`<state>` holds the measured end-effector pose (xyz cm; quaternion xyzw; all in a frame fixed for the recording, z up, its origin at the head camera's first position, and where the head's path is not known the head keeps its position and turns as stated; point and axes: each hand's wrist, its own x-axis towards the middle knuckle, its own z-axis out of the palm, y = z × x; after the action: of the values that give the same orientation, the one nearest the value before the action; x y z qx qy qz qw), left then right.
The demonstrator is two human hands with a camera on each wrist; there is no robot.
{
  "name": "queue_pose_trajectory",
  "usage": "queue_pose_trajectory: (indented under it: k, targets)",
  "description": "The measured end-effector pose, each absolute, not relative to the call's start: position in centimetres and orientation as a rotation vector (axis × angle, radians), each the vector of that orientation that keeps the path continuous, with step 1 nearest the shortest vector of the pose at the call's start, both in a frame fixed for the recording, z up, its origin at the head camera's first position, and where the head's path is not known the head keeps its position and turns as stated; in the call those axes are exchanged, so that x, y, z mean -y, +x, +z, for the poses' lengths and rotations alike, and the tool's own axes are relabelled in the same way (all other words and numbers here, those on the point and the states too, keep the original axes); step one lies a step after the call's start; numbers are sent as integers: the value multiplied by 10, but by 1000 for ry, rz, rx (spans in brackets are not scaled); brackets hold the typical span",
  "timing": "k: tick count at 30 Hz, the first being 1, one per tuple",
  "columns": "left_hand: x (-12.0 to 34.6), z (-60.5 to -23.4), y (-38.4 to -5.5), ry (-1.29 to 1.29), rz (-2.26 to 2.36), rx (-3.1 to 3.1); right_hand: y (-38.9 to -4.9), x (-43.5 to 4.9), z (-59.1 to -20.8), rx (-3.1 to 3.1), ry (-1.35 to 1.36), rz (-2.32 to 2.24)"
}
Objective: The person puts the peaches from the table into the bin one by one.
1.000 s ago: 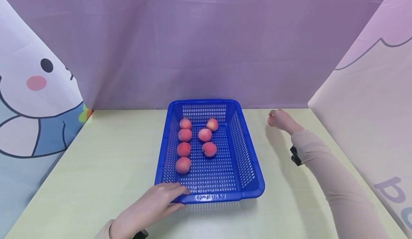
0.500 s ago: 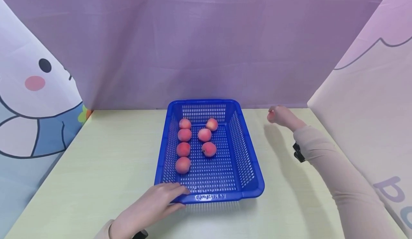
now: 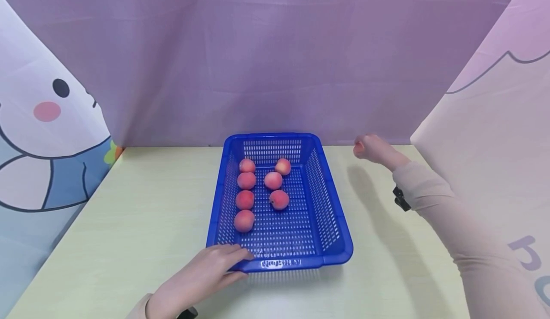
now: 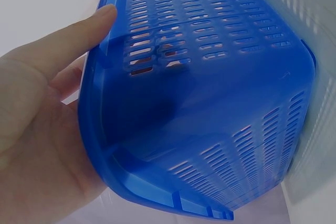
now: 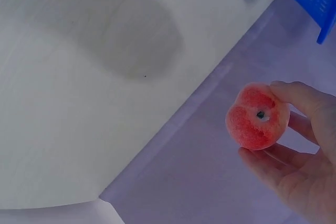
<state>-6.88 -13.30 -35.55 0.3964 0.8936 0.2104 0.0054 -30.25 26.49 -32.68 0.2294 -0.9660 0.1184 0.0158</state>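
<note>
A blue perforated plastic basket (image 3: 301, 263) stands on the table, with several peaches inside. Four-sided and long, it has one row of peaches (image 3: 245, 199) along its left side and a shorter row of peaches (image 3: 273, 180) beside that. My left hand (image 3: 210, 267) grips the near left corner of the rim, thumb on one side and fingers on the other, as the left wrist view shows. To the right of the basket, raised above the table, my right hand (image 3: 375, 149) holds a red peach (image 5: 257, 118) between thumb and fingers.
The pale table (image 3: 163, 199) meets a purple cloth wall (image 3: 275, 61) just behind the basket. Printed panels stand at the left (image 3: 47, 118) and right (image 3: 494, 166). The right arm's shadow falls on the table.
My right hand has risen a little above the table with the peach and shifted slightly left. The left hand, the basket and the peaches inside stay where they were.
</note>
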Motion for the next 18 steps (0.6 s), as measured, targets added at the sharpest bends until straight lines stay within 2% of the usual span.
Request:
queue_pose_trajectory:
  k: [18]
  targets:
    - [131,-355,-67,1238,659,-2803,-300,-242,-291,2976,798,234]
